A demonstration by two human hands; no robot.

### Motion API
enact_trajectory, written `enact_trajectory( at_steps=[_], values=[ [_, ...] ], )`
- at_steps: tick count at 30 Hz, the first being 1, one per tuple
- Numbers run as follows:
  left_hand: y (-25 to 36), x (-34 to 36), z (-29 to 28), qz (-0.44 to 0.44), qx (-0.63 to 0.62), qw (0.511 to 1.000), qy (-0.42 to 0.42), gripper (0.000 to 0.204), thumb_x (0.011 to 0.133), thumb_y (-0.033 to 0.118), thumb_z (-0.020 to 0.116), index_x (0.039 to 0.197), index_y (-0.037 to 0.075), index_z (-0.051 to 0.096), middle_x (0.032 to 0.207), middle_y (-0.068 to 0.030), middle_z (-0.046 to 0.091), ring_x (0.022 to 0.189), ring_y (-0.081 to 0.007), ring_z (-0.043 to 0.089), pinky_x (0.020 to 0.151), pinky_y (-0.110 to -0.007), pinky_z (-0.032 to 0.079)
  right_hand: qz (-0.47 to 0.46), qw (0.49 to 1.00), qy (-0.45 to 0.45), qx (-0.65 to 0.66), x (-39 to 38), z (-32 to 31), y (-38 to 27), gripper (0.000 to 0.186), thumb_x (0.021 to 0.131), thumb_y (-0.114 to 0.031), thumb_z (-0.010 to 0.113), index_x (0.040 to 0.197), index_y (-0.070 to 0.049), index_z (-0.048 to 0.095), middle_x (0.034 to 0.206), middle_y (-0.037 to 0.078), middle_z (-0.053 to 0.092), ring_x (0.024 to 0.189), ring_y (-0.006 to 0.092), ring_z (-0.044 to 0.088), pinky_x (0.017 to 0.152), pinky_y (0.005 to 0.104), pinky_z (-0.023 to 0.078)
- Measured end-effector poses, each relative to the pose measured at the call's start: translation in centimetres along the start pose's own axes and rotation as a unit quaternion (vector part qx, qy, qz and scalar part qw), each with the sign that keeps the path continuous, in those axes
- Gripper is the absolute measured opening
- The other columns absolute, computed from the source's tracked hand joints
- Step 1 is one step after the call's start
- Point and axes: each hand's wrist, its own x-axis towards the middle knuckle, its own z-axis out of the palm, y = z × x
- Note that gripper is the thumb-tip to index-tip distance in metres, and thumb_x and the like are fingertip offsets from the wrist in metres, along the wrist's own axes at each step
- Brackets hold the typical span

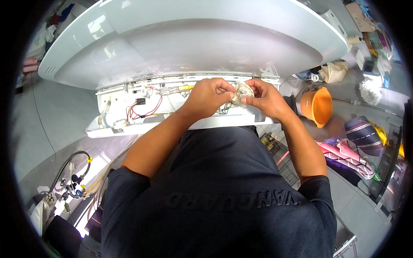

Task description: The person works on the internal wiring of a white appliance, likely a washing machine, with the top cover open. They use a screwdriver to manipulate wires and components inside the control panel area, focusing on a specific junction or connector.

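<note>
The left hand [205, 99] is curling almost closed, its thumb and fingertips pinching the left edge of a crumpled, translucent, whitish bundle [243, 92]; the right hand [267, 100] is gripping the opposite side between a forward-reaching thumb and bent fingers; the bundle is hanging between them, above a long white plastic casing [142, 126]; thin red wires [159, 105] are looping inside that casing, and a slim yellow-and-clear item [186, 87] is lying near the left hand; the step in hand is seemingly fingertip work on the bundle; the next move is probably calling for light, steady pinches from both sides.
</note>
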Motion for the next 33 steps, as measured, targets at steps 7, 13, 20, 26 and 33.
enact_trajectory(
  at_steps=[7, 13, 20, 26, 33],
  values=[
    [0.3, -0.2, 0.2, 0.020, 0.003, 1.000, 0.017, 0.016, 0.093, 0.009, 0.071, 0.104, -0.003, 0.072, 0.091, -0.0077, 0.074, 0.084, -0.0096, 0.068, 0.078, -0.026, 0.055, 0.000, 1.000, -0.011, 0.009, 0.1, -0.1, 0.0, 0.042, 0.088, -0.012, 0.082, 0.123, -0.001, 0.062, 0.104, 0.003, 0.070, 0.092, 0.0094, 0.063, 0.084, 0.0259, 0.050],
    [-0.4, 0.0, 0.2, 0.033, -0.015, 0.999, 0.028, 0.017, 0.091, 0.008, 0.069, 0.101, -0.005, 0.072, 0.088, -0.0109, 0.076, 0.082, -0.0130, 0.071, 0.075, -0.027, 0.056, -0.003, 1.000, -0.011, 0.010, 0.2, -0.1, 0.1, 0.042, 0.088, -0.012, 0.082, 0.123, 0.000, 0.063, 0.104, 0.002, 0.069, 0.091, 0.0089, 0.062, 0.084, 0.0257, 0.050],
    [0.3, -0.1, 0.0, 0.021, 0.014, 1.000, 0.017, 0.015, 0.094, 0.008, 0.071, 0.104, -0.004, 0.071, 0.092, -0.0082, 0.074, 0.084, -0.0097, 0.069, 0.078, -0.026, 0.055, -0.004, 1.000, -0.011, 0.013, 0.1, 0.0, -0.2, 0.043, 0.087, -0.012, 0.082, 0.124, 0.000, 0.063, 0.104, 0.003, 0.070, 0.091, 0.0092, 0.062, 0.085, 0.0259, 0.050],
    [-0.3, 0.0, 0.2, 0.043, -0.007, 0.998, 0.036, 0.018, 0.091, 0.011, 0.071, 0.101, -0.004, 0.072, 0.086, -0.0110, 0.076, 0.079, -0.0127, 0.071, 0.073, -0.028, 0.056, -0.005, 1.000, -0.011, 0.013, 0.1, 0.0, -0.3, 0.043, 0.087, -0.012, 0.082, 0.124, 0.000, 0.062, 0.105, 0.003, 0.069, 0.092, 0.0097, 0.063, 0.085, 0.0264, 0.051],
    [0.2, -0.2, 0.4, 0.021, 0.009, 1.000, 0.020, 0.017, 0.093, 0.010, 0.073, 0.103, -0.004, 0.071, 0.089, -0.0078, 0.074, 0.082, -0.0096, 0.068, 0.075, -0.026, 0.055, -0.004, 1.000, -0.007, 0.010, 0.3, 0.0, 0.2, 0.044, 0.087, -0.012, 0.082, 0.124, 0.001, 0.062, 0.104, 0.004, 0.069, 0.092, 0.0097, 0.063, 0.084, 0.0257, 0.051]
  ],
)
